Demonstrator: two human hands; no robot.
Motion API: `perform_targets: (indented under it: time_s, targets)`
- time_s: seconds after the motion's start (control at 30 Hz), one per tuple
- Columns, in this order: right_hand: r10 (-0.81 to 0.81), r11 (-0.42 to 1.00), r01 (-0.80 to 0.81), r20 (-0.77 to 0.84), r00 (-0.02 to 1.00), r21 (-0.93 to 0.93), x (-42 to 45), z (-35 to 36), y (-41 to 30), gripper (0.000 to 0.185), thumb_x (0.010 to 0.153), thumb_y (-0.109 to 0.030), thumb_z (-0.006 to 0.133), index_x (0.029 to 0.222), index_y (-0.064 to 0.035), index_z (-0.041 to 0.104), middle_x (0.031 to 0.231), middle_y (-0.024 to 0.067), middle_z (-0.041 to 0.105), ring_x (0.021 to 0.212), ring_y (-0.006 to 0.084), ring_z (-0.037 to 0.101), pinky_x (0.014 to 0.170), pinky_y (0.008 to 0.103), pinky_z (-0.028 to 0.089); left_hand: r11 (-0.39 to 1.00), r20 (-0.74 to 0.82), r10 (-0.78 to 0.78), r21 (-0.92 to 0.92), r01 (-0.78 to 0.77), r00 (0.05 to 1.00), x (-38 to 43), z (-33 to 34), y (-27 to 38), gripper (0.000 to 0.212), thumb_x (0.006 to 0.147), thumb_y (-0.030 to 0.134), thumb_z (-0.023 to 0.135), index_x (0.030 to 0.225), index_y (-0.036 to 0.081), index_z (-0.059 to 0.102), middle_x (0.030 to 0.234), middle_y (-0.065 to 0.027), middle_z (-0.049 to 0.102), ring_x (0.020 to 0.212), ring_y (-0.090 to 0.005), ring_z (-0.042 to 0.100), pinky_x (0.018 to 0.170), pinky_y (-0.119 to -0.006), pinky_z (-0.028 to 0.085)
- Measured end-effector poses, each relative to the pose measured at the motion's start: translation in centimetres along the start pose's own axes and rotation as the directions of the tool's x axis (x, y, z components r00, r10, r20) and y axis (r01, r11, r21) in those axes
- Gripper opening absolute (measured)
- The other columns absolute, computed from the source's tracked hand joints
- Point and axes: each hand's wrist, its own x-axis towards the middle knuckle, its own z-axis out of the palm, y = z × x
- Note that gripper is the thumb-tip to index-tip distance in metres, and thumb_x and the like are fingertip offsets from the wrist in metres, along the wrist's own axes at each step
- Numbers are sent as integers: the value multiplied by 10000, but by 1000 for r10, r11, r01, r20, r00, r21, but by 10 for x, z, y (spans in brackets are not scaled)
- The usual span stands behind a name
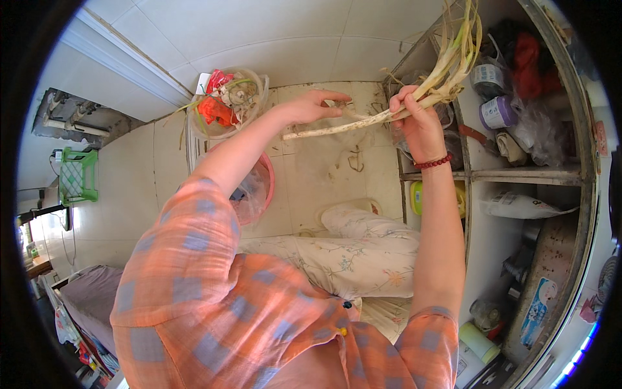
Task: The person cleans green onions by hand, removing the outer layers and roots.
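Note:
My right hand [417,116] is closed around a long green onion [340,127] with a pale, soil-specked stalk. Its yellowing green leaves fan out to the upper right, and the thin white stalk points left over the tiled floor. My left hand [320,104] is just above the stalk, thumb and fingers apart; between the fingertips there seems to be a thin dry strip, too small to tell for sure. Beyond my left forearm stands a waste bin [194,127] filled with peelings, red plastic packaging and withered leaves.
A pink basin [270,182] with plastic bags is partly hidden below my left forearm. At the right, open cabinet shelves [527,176] hold bags, a purple-wrapped roll [498,113] and a knife with a red-brown handle [471,132]. Scraps lie on the floor [320,170]. A green crate [79,175] is far left.

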Motion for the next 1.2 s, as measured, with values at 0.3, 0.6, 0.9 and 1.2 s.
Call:
perform_targets:
  time_s: [0.3,0.6,0.9,1.2]
  targets:
    - [49,994,-47,19,999,-96,1,4,3,132,901,-254,511,927,-125,516,801,-16,554,724,64,447,626,209,311,910,-206,-328,-331,249,922,11,-11,-35,203,847,159,581,973,5,619,881,-85,613,647,-143,574,606,-256,501]
    - [41,990,-47,-43,998,-137,2,-4,5,120,901,-243,509,926,-127,522,809,-25,550,721,57,437,643,205,332,773,-254,-488,-570,278,835,-8,-36,-48,196,864,109,547,1029,15,594,955,-69,605,792,-154,603,716,-283,523]
    - [60,987,-59,2,998,-150,2,4,0,116,919,-244,492,942,-132,512,873,-3,562,756,66,460,654,207,341,919,-485,-393,-237,315,781,-62,-99,-25,253,888,179,499,1084,57,604,1064,-83,598,924,-173,588,787,-341,493]
    - [119,991,-107,187,975,-74,3,12,-11,144,902,-265,511,925,-123,521,881,22,591,800,98,489,682,245,353,858,217,271,387,-337,938,-19,-11,34,299,883,179,489,1146,56,564,1093,-111,590,997,-217,538,874,-339,414]
